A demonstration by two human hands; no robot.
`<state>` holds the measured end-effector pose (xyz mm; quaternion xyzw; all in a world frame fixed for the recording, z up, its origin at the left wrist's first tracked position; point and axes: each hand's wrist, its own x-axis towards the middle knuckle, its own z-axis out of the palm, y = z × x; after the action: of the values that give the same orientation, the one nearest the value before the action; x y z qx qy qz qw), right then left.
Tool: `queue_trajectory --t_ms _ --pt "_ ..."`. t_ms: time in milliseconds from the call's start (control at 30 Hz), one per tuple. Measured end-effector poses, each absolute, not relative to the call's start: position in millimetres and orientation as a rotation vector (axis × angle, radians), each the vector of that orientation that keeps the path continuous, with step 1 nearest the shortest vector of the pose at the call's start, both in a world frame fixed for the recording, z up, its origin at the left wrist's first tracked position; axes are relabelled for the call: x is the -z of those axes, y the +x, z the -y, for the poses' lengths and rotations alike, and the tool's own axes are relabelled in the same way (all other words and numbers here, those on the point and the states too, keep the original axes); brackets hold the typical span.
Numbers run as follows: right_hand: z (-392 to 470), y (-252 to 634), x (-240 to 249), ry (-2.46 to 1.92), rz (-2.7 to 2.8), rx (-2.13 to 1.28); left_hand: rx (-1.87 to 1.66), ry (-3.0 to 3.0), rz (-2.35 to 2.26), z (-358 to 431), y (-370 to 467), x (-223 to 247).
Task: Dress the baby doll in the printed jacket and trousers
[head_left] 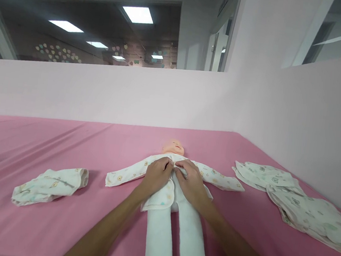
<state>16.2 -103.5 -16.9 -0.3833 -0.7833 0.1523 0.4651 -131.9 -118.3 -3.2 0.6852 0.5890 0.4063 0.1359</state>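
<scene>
A baby doll lies on its back with its head [173, 147] toward the wall and its white cloth legs [160, 242] toward me. It wears a white printed baby jacket [162, 197], sleeves spread out to both sides and the front partly apart at the lower edge. On the jacket's front near the neck, my left hand [158, 174] pinches the cloth edge. Close beside it my right hand [191, 179] is closed on the other edge, fingertips nearly meeting the left ones. Whatever fastening lies between the fingertips is too small to make out.
A folded printed baby garment [49, 186] lies to the left. Two more printed garments [269, 178] lie at the right, partly overlapping, near the wall. The pink sheet [109, 236] covers the surface, wrinkled at the left. A white wall [100, 95] with windows stands behind.
</scene>
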Motion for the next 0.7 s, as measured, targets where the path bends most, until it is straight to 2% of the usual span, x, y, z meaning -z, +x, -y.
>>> queue_trajectory --t_ms 333,533,700 --pt "107.2 15.2 16.4 -0.952 1.92 -0.336 -1.269 1.852 -1.526 119.6 -134.4 0.9" --pt "108.3 14.1 16.1 -0.969 1.913 -0.329 -1.143 1.533 -1.417 121.5 -137.0 -4.5" --pt "113.8 26.0 20.0 -1.036 1.954 -0.195 -1.231 1.808 -1.6 142.3 -134.0 -5.5"
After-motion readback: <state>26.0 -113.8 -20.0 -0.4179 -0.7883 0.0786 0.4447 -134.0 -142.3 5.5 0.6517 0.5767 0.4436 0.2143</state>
